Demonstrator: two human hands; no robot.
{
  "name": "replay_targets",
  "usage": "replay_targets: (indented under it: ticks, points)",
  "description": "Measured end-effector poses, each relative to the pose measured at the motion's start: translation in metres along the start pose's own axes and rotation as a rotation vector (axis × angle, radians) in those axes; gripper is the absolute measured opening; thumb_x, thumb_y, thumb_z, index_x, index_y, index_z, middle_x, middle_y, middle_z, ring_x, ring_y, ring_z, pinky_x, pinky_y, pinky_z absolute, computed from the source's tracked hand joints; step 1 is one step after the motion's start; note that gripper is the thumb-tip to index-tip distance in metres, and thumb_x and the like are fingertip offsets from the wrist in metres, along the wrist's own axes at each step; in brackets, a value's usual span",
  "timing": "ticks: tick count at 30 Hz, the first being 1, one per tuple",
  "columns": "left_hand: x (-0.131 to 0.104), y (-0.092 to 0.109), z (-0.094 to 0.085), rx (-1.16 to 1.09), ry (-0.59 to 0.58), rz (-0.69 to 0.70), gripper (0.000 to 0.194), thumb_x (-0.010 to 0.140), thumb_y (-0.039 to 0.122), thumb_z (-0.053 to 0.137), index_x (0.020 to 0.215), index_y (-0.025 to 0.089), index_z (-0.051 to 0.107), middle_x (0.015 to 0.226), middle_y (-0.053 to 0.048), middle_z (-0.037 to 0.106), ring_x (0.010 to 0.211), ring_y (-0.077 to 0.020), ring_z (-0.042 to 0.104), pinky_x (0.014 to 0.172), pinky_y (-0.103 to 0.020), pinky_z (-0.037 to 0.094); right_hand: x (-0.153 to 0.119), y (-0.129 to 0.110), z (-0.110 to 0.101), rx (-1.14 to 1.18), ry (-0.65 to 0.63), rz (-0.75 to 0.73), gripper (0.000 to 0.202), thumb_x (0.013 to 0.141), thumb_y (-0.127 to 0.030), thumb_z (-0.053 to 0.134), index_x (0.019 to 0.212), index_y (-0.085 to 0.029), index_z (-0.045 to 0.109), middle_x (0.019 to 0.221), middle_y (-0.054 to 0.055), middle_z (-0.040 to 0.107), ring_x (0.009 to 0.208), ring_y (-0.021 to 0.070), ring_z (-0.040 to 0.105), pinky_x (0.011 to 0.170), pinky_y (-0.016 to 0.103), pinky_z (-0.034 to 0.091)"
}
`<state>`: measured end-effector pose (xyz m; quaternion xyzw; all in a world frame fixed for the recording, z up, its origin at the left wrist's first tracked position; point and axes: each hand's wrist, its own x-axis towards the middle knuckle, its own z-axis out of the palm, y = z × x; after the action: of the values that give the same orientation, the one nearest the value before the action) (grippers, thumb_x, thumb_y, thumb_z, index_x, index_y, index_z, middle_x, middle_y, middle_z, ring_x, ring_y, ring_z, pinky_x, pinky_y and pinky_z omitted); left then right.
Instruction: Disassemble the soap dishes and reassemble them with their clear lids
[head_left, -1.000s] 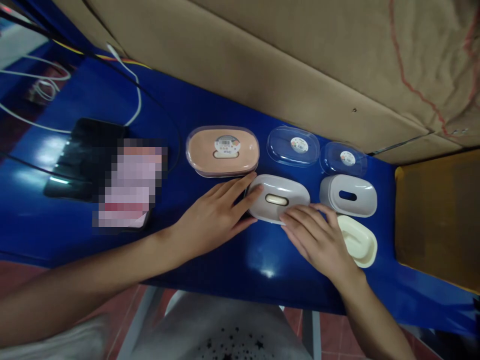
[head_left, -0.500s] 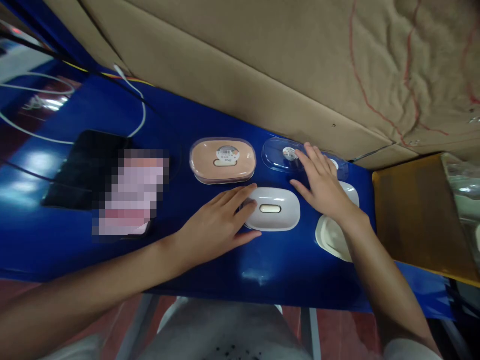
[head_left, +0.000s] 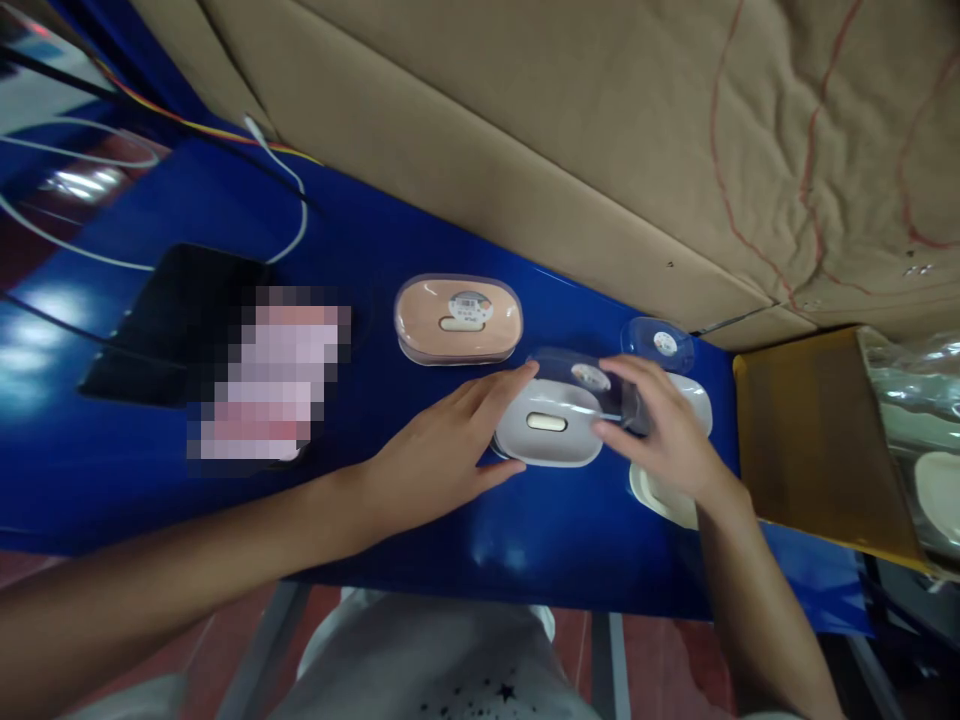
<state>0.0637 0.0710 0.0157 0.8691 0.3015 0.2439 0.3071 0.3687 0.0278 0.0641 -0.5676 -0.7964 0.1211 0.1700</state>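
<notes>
A white oval soap dish point(head_left: 559, 445) with a slot in its middle lies on the blue table. My left hand point(head_left: 442, 440) grips its left end, thumb at the front edge and index finger up by the lid. In my right hand point(head_left: 660, 425) is a clear plastic lid point(head_left: 559, 366) with a round sticker, tilted over the dish between thumb and fingers. The lid's right end is partly hidden by that hand. Beyond my left hand sits a peach soap dish point(head_left: 420, 315) under its own clear lid with a sticker.
Another clear lid point(head_left: 637, 340), a white dish point(head_left: 697, 402) and a cream dish point(head_left: 660, 495) lie at the right. A cardboard box point(head_left: 810, 440) with wrapped dishes stands beyond. A black object point(head_left: 157, 330), a phone point(head_left: 270, 390) and a white cable point(head_left: 300, 215) are at left.
My right hand has taken the nearer clear lid from the back of the table and brought it toward me, over the white soap dish. My left hand stays at the dish.
</notes>
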Motion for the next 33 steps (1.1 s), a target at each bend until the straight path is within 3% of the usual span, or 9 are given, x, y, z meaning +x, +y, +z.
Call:
replay_targets:
  ticks: [3, 7, 12, 15, 18, 33]
  points:
    - [0.000, -0.001, 0.003, -0.028, 0.004, -0.017, 0.111, 0.089, 0.029, 0.088, 0.173, 0.027, 0.016, 0.166, -0.020, 0.050, 0.149, -0.0372, 0.058, 0.113, -0.052, 0.061, -0.029, -0.017, 0.015, -0.039, 0.008, 0.015, 0.064, 0.101, -0.049, 0.074, 0.158, -0.031, 0.052, 0.155, 0.014, 0.060, 0.142, 0.0351, 0.061, 0.116, 0.057, 0.053]
    - [0.001, -0.005, 0.005, -0.022, 0.004, -0.037, 0.109, 0.092, 0.037, 0.087, 0.173, 0.032, 0.015, 0.162, -0.020, 0.051, 0.142, -0.0382, 0.064, 0.099, -0.048, 0.068, -0.043, -0.024, 0.032, -0.072, 0.088, -0.039, 0.069, 0.100, -0.044, 0.076, 0.163, -0.034, 0.048, 0.153, 0.015, 0.060, 0.140, 0.0375, 0.062, 0.114, 0.060, 0.055]
    - [0.003, -0.008, 0.004, -0.026, -0.010, -0.032, 0.109, 0.090, 0.037, 0.089, 0.173, 0.031, 0.018, 0.163, -0.019, 0.048, 0.146, -0.0378, 0.060, 0.109, -0.050, 0.064, -0.044, -0.019, 0.033, -0.039, 0.085, -0.086, 0.073, 0.102, -0.036, 0.075, 0.167, -0.035, 0.043, 0.157, 0.015, 0.059, 0.145, 0.0381, 0.059, 0.118, 0.062, 0.054]
    - [0.004, -0.009, 0.003, -0.023, -0.031, -0.032, 0.108, 0.090, 0.035, 0.090, 0.172, 0.033, 0.020, 0.170, -0.018, 0.041, 0.157, -0.0371, 0.049, 0.120, -0.052, 0.056, -0.045, -0.015, 0.031, -0.007, 0.057, -0.098, 0.073, 0.103, -0.035, 0.074, 0.168, -0.035, 0.042, 0.160, 0.014, 0.057, 0.149, 0.0376, 0.056, 0.119, 0.063, 0.053]
    - [0.004, -0.011, 0.003, -0.037, -0.054, 0.012, 0.107, 0.092, 0.034, 0.089, 0.172, 0.034, 0.019, 0.171, -0.016, 0.045, 0.158, -0.0336, 0.048, 0.128, -0.052, 0.047, -0.047, -0.014, 0.031, 0.010, 0.041, -0.105, 0.073, 0.103, -0.035, 0.074, 0.168, -0.036, 0.042, 0.162, 0.013, 0.055, 0.152, 0.0378, 0.054, 0.121, 0.064, 0.051]
    - [0.001, -0.019, 0.002, -0.005, -0.047, 0.062, 0.089, 0.093, 0.041, 0.087, 0.165, 0.027, 0.036, 0.162, -0.014, 0.055, 0.149, -0.0295, 0.059, 0.124, -0.046, 0.053, -0.048, -0.020, 0.032, -0.047, 0.057, -0.139, 0.079, 0.100, -0.030, 0.078, 0.170, -0.033, 0.041, 0.162, 0.013, 0.057, 0.154, 0.0378, 0.052, 0.121, 0.065, 0.052]
